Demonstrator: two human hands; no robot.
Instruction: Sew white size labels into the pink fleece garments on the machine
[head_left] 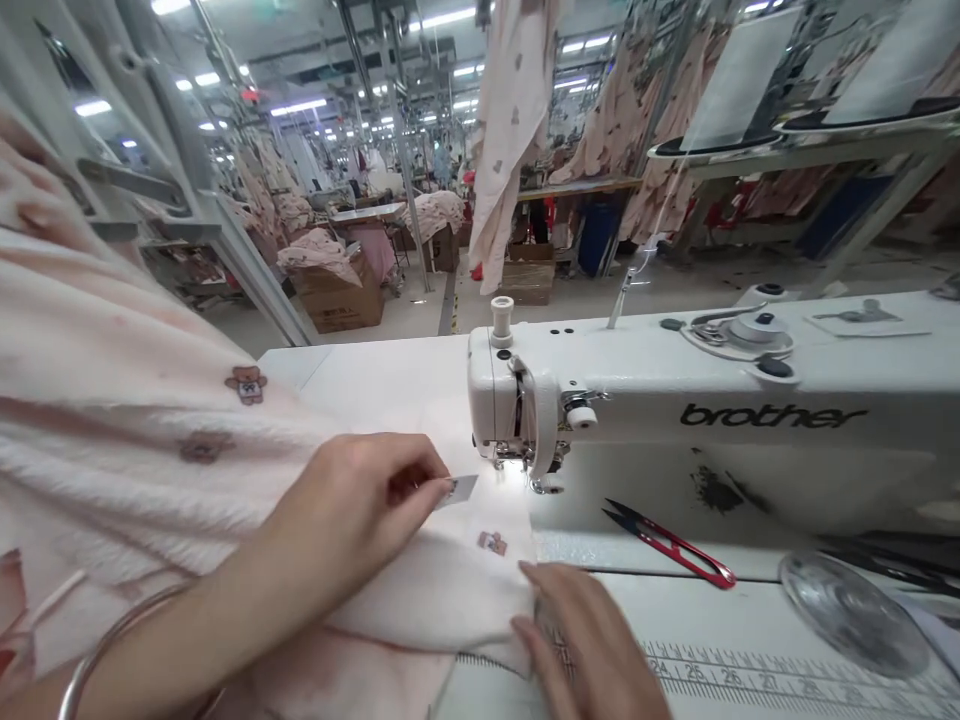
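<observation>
My left hand (367, 500) pinches a small pale label (459, 490) between thumb and fingertips, just above the fabric and left of the needle area. Under it lies pale pink plush fabric (450, 580) with small bear prints, flat on the table and reaching the presser foot (506, 475). My right hand (592, 640), slightly blurred, grips the fabric's right edge, thumb and forefinger on it. A greyish patterned piece (553, 635) shows between those two fingers; I cannot make out what it is. More of the plush fabric is heaped at the left.
The white sewing machine (675, 370) spans the right side. Red thread snips (667, 545) lie below its arm, near a clear round disc (853, 612). A ruler scale (750, 680) runs along the front. Thread cones (739, 80) stand behind, and a cardboard box (341, 295) is across the aisle.
</observation>
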